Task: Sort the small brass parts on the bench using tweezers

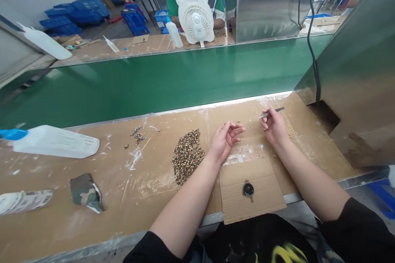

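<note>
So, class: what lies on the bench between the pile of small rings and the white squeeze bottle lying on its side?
In the head view, a small scatter of loose parts lies between the pile of small rings and the white squeeze bottle.

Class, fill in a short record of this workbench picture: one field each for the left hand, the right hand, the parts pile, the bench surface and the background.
left hand: left hand palm up, fingers curled, apparently pinching a tiny part; too small to tell
right hand: right hand grips thin metal tweezers
parts pile: heap of small brown ring-shaped parts left of the left hand
bench surface: brown taped cardboard bench with white plastic squeeze bottle lying down, small black round disc
background: green conveyor belt, white desk fan
</note>
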`<state>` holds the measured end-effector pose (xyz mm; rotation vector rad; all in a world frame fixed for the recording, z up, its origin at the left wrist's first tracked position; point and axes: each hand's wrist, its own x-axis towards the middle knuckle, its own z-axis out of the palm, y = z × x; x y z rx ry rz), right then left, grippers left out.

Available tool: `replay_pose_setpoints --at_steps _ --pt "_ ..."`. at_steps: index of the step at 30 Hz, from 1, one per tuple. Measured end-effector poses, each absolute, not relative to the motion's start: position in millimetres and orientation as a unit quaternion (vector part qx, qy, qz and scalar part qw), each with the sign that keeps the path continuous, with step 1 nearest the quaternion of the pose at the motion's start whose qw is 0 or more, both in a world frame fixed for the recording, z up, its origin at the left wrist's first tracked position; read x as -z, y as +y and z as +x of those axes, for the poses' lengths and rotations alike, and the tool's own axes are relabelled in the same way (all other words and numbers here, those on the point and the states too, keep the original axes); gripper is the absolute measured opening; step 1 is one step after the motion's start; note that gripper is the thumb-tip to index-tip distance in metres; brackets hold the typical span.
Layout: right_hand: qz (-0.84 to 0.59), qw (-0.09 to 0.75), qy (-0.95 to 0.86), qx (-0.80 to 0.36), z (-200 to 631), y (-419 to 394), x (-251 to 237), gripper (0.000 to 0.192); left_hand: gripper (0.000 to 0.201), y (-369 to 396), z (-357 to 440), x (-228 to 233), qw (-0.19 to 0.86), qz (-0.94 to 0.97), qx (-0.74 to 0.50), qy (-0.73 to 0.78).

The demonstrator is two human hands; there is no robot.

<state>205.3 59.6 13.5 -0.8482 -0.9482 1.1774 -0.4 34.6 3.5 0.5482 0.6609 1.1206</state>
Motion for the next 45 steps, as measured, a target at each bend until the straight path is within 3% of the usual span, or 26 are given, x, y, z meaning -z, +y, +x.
replay_pose_setpoints --at_steps 4,7,13,25,33,37,45 --pt "-0.377 0.654 -0.365 -0.544 203 57 -20 0.045 0.042 30 3 -2 0.760 0.305 -0.498 0.285" --pt "-0.397 0.612 -0.430 -0.532 198 49 -22 0.045 0.040 27 5 -3 0.778 0.318 -0.477 0.258" --pt "-0.450 0.521 -0.621 -0.375 193 38 -22 0.034 0.027 31 2 -6 0.796 0.252 -0.480 0.269" --pt "-0.509 0.693 -0.452 -0.238 225 57 -34 0.036 0.040 36 -3 -16 0.750 0.193 -0.573 0.269" --pt "-0.446 0.665 -0.457 -0.387 208 51 -21 0.041 0.035 32 -5 -15 0.824 0.225 -0.462 0.240" --pt "-0.416 0.626 -0.517 -0.410 198 38 -25 0.036 0.031 29 -2 -11 0.846 0.262 -0.398 0.240" --pt "-0.418 0.582 -0.567 -0.407 190 31 -32 0.048 0.033 25 0 -12 0.842 0.303 -0.374 0.243"
